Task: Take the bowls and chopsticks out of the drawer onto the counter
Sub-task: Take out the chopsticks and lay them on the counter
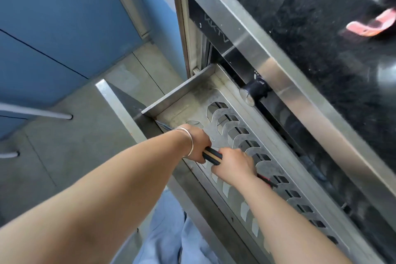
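Down in the pulled-out metal drawer [214,100] both my hands meet over a bundle of chopsticks [212,156]. My left hand [198,143], a thin silver bangle [189,142] round its wrist, comes in from eight o'clock and its fingers are curled shut around one end of the bundle. My right hand [232,166], reaching in from five o'clock, is closed on the same bundle just beside the left, so only a short stretch of dark and pale sticks shows between the two fists. More of the sticks, dark with a touch of red, pokes out past my right wrist toward four o'clock.

Beneath my hands the drawer holds a slotted steel rack [252,146] with a row of curved cut-outs running from eleven o'clock to five o'clock. I can see no bowls in the part of the drawer that shows. A round steel knob [249,93] sticks out of the cabinet front above the rack, at about one o'clock from my hands.

Up at one to two o'clock lies the black speckled worktop [321,34], edged with a steel strip. Something pink [372,24] sits blurred near its far right edge; what it is I cannot tell. Blue cabinet doors [53,17] fill the ten o'clock side above a grey tiled floor [75,135], and my pale blue trousers [169,231] show at six o'clock.
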